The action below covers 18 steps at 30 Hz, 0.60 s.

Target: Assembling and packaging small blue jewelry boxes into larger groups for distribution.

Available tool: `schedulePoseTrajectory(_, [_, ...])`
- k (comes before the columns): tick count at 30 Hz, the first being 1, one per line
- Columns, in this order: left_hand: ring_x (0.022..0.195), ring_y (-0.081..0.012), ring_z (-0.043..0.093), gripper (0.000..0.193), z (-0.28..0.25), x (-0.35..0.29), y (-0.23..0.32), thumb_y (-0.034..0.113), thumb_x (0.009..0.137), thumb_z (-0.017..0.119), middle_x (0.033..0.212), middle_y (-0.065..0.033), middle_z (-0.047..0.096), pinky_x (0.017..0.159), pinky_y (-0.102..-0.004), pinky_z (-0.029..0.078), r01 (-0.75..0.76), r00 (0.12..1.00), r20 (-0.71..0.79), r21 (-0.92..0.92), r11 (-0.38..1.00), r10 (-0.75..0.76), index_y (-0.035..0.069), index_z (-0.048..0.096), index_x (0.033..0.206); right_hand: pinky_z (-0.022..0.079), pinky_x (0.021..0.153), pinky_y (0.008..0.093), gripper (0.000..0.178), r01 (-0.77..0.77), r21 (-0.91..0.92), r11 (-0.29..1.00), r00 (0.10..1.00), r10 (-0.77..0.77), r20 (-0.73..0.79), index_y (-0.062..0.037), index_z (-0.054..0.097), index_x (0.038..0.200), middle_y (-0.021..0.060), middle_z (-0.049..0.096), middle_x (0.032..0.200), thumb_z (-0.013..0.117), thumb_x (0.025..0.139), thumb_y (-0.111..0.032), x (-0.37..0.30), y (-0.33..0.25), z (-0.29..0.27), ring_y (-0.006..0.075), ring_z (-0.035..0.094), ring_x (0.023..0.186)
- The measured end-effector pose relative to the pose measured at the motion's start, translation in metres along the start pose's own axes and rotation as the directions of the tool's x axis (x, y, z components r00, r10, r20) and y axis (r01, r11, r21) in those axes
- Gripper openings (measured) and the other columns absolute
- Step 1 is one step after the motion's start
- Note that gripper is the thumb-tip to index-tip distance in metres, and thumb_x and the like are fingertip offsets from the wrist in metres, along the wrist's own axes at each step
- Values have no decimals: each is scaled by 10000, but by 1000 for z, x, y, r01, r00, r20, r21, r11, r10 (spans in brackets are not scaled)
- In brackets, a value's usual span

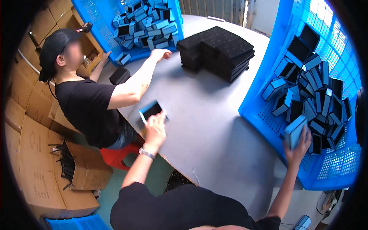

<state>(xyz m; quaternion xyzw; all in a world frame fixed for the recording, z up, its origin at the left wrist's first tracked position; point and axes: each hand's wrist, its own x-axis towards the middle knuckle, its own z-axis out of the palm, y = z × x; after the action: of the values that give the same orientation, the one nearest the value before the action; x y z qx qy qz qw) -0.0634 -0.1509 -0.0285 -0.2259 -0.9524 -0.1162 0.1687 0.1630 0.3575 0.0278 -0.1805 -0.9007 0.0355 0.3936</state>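
Note:
My left hand (155, 130) is at the left edge of the table, its fingers closed on the near side of a small open box (145, 115), light blue outside and black inside. That box is slightly blurred. On the right, my right hand (299, 147) grips another light blue box (295, 132) between thumb and fingers, over the near side of a big blue plastic basket (255, 111). Many similar small boxes (306, 82) lie heaped in that basket, some showing black insides.
A stack of black foam-like pads (218, 50) stands at the table's (207, 130) far side. At left, a co-worker (88, 92) in black reaches across beside a second blue basket (94, 19) of boxes. Cardboard cartons (34, 149) line the left; a red stool (119, 155) stands below.

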Motion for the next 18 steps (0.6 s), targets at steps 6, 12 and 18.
schedulePoseTrajectory(6, [1137,-365,542,553,-13,-8,131,-53,789,557,1272,-201,566,998,-420,483,-278,938,91,-378,883,334,-55,512,1340,318,1135,555,961,-13,217,976,673,-152,724,-253,534,1427,182,377,1501,825,520,-385,-93,-103,-52,461,343,1346])
schedulePoseTrajectory(12, [1262,-429,443,664,-28,-20,157,145,702,790,1484,-267,343,1071,-496,409,-337,839,204,-531,778,504,-6,553,1304,313,1150,542,942,-103,222,970,707,-85,702,-277,541,1415,173,385,1487,798,510,-321,-95,-110,-49,462,329,1346])
schedulePoseTrajectory(18, [1443,-404,299,1007,1,12,101,203,533,853,1512,-242,318,1180,-480,289,-248,778,200,-774,583,596,80,440,1443,296,1153,551,946,-16,331,944,707,-223,671,-270,524,1443,187,378,1510,765,550,-469,-96,-82,-40,449,331,1377])
